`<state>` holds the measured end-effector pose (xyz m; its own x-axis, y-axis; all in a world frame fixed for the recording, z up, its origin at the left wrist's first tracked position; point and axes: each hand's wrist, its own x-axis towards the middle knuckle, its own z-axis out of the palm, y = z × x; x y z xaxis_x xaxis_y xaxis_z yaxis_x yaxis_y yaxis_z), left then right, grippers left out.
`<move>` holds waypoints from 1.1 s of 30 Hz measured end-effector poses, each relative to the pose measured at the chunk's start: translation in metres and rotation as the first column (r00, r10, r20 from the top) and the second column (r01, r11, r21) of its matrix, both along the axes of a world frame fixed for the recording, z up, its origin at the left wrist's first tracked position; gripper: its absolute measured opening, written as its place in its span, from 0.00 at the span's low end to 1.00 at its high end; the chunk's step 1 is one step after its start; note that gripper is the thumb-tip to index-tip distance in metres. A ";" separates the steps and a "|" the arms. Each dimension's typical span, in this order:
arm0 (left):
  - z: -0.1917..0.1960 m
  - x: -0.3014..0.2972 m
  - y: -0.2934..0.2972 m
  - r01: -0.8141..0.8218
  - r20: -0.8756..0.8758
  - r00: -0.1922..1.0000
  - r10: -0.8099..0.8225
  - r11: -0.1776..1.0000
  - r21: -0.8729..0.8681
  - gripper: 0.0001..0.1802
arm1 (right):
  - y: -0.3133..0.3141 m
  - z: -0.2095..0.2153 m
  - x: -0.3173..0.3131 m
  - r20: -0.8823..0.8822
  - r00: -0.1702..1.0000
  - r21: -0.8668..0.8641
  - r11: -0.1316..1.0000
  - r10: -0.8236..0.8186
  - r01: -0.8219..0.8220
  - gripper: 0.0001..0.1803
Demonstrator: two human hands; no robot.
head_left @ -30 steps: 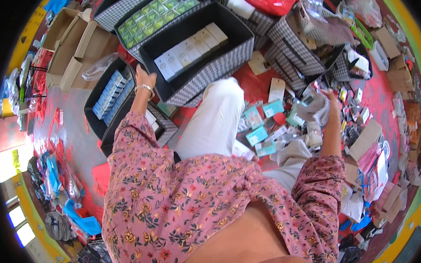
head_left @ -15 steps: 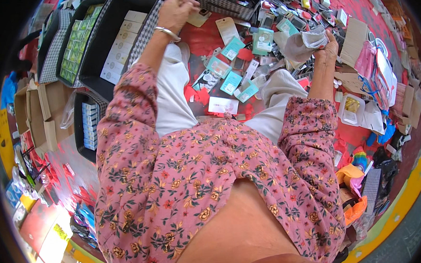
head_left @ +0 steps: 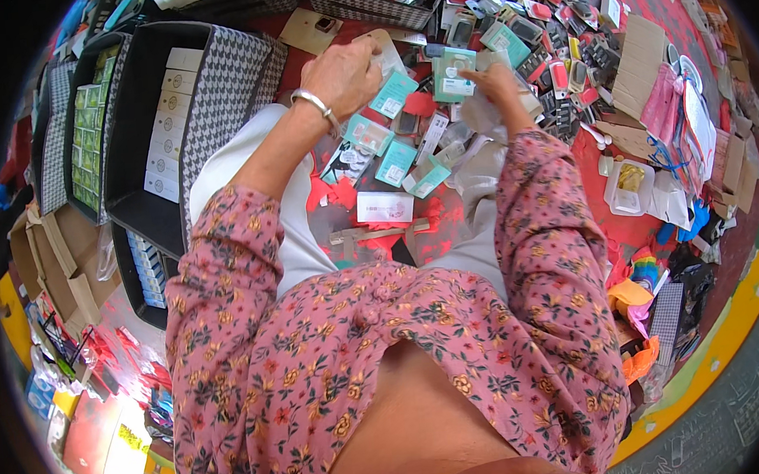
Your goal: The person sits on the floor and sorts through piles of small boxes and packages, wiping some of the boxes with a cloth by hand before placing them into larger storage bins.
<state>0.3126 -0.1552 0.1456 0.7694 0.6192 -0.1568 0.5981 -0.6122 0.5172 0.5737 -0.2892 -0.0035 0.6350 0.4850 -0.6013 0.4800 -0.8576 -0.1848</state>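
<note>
My left hand [head_left: 342, 78], with a metal bangle at the wrist, has its fingers curled at the edge of a pale blister card [head_left: 391, 57]. The fingertips are partly hidden by the hand. My right hand [head_left: 502, 89] is closed at the right edge of a teal boxed packet [head_left: 455, 78], a finger lying across its front. Beneath the right hand lies a crumpled clear plastic wrap [head_left: 480, 114]. More teal packets [head_left: 395, 163] are scattered between my knees, around a white printed card [head_left: 385, 207].
At the left stand houndstooth bins, one with white boxes [head_left: 165, 133], another with green packets [head_left: 89, 142]. Loose small goods [head_left: 561, 74] heap up at the far right. A cardboard piece [head_left: 638, 65] and a clear tray [head_left: 629, 189] lie on the right.
My left hand has come from the bin's edge over to the pale blister card. The right hand has moved left to the teal packet; the grey cloth-like item is no longer visible in it.
</note>
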 end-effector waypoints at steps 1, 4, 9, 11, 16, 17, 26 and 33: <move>0.004 0.000 -0.004 0.026 -0.033 0.999 -0.025 1.000 0.009 0.16 | 0.003 -0.019 -0.009 -0.010 1.000 0.085 0.996 -0.006 0.007 0.39; 0.009 0.000 -0.006 0.044 -0.107 0.993 -0.042 0.999 0.022 0.15 | 0.016 -0.048 -0.054 0.323 0.941 0.112 0.992 -0.097 0.064 0.49; 0.017 -0.006 -0.010 0.046 -0.109 0.993 -0.042 0.998 0.032 0.15 | 0.007 -0.057 -0.062 0.309 0.922 0.181 0.966 -0.232 0.183 0.37; 0.015 -0.004 -0.010 0.048 -0.110 0.993 -0.045 0.999 0.018 0.15 | -0.005 -0.054 -0.066 0.317 0.940 0.174 0.982 -0.129 0.076 0.33; 0.010 0.000 -0.005 0.038 -0.088 0.995 -0.035 0.999 0.031 0.15 | 0.002 -0.037 -0.109 0.116 0.992 0.346 0.938 -0.044 0.001 0.36; 0.011 0.001 -0.005 0.042 -0.099 0.994 -0.037 0.998 0.051 0.15 | 0.007 -0.033 -0.119 0.070 0.995 0.372 0.928 -0.066 0.035 0.35; 0.009 -0.001 -0.003 0.034 -0.107 0.994 -0.026 0.997 0.072 0.15 | 0.003 -0.046 -0.126 0.087 0.981 0.371 0.920 -0.173 0.129 0.31; 0.019 -0.003 -0.007 0.010 -0.065 0.998 -0.004 0.996 0.088 0.14 | 0.027 -0.060 -0.161 0.119 0.976 0.403 0.907 -0.185 0.122 0.33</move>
<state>0.3094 -0.1621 0.1641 0.7639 0.6275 -0.1507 0.6239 -0.6582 0.4213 0.4130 -0.2622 -0.0635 0.7887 0.5503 -0.2743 0.3970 -0.7964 -0.4562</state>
